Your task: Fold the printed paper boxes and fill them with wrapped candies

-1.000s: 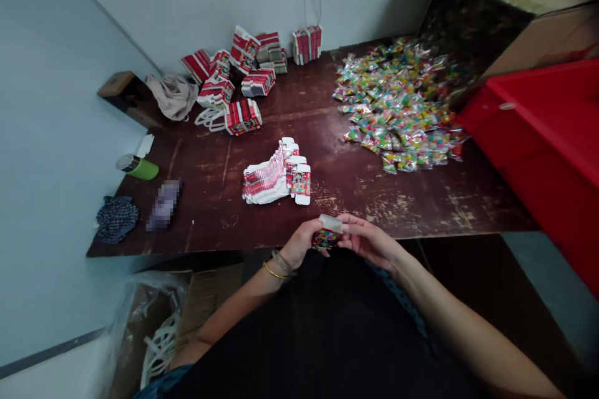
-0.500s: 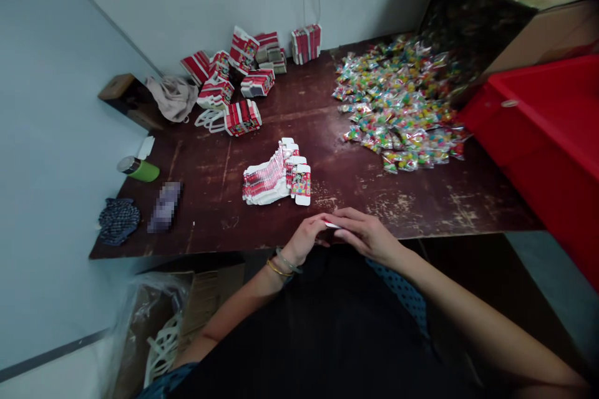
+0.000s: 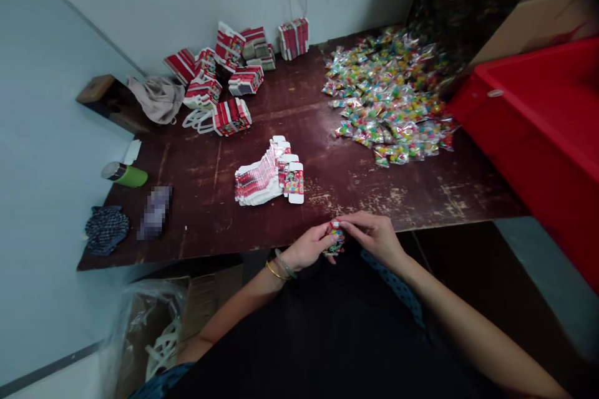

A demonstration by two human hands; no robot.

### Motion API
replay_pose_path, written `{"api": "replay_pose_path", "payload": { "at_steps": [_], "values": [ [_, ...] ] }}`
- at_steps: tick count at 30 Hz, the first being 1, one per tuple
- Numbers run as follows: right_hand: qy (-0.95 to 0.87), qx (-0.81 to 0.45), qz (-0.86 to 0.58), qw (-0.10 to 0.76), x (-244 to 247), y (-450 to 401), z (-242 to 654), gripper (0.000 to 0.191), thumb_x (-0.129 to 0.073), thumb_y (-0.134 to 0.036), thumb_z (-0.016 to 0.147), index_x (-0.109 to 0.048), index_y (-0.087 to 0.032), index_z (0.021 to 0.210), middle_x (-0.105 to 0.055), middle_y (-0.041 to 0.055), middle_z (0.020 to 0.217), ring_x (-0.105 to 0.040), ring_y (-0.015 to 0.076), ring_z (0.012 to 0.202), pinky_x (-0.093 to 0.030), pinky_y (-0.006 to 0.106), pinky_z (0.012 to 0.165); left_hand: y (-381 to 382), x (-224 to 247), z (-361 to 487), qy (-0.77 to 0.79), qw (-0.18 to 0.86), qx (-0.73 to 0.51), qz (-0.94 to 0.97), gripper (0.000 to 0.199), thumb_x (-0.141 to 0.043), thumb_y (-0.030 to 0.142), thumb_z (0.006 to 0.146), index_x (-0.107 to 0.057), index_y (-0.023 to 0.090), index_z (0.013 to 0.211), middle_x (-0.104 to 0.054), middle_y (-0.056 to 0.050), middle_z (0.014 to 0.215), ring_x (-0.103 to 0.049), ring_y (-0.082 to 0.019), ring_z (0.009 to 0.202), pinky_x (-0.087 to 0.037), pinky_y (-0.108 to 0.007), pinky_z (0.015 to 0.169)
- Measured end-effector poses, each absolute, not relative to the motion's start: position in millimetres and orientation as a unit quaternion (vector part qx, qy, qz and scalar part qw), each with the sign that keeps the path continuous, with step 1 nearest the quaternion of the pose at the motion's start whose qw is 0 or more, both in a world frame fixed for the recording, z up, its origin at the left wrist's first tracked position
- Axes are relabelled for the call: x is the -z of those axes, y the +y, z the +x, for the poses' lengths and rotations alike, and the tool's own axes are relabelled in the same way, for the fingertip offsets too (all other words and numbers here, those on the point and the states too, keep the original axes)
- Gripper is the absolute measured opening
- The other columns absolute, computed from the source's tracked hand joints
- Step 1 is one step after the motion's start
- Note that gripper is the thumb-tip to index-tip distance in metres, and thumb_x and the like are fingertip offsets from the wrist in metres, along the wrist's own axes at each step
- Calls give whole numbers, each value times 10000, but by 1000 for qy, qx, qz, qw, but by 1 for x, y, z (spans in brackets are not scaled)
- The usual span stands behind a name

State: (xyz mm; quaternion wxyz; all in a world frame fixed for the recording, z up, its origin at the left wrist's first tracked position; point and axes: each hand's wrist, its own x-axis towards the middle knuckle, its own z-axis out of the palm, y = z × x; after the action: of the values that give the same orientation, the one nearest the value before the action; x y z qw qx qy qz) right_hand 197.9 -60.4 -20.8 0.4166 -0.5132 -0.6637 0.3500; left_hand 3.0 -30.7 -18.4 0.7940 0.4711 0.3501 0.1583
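Observation:
A small printed box (image 3: 335,242), red with coloured dots, is held in front of my body at the table's front edge. My left hand (image 3: 311,247) is closed round it, thumb across its printed face. At the box's top end, my right hand (image 3: 372,235) pinches with thumb and fingertips. Part of the box is hidden by fingers. Beyond my hands a fanned row of flat folded boxes (image 3: 262,177) lies on the table, printed faces toward the right end.
Small clear bags of coloured candy (image 3: 393,100) cover the table's right side, beside a red bin (image 3: 538,93) and a cardboard carton (image 3: 538,22). Bundled boxes (image 3: 233,116) stand at the back. A green bottle (image 3: 131,175) and checked cloth (image 3: 107,230) lie left.
The box in my hands has turned, so its printed face now shows instead of a thin white edge. My right fingers have moved to its top. The view has shifted slightly.

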Motion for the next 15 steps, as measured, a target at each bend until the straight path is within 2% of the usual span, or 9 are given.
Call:
{"api": "replay_pose_path", "payload": {
  "at_steps": [5,10,15],
  "values": [
    [-692,-342,-476,421,17,-69,204,250,-567,-287,920,-711,-278,1124,-743,44,1065,-682,219,969,-532,384,876,-30,19,7,308,841,-121,428,487,-620,479,834,-569,141,1181,-606,-86,952,-625,-192,831,-513,-244,593],
    [-612,-374,-566,407,25,-78,208,207,-593,-338,901,-755,-269,1009,-763,46,945,-711,226,844,-573,367,767,-31,26,13,325,817,-116,462,502,-642,482,815,-575,141,1177,-579,-61,926,-606,-174,791,-511,-246,567],
    [-665,-338,-510,428,31,-90,206,274,-578,-310,910,-693,-296,1158,-716,58,1126,-650,232,1021,-533,426,896,-32,30,12,308,842,-105,431,474,-610,477,848,-560,138,1175,-603,-69,907,-630,-172,769,-511,-231,558]
  ]
}}
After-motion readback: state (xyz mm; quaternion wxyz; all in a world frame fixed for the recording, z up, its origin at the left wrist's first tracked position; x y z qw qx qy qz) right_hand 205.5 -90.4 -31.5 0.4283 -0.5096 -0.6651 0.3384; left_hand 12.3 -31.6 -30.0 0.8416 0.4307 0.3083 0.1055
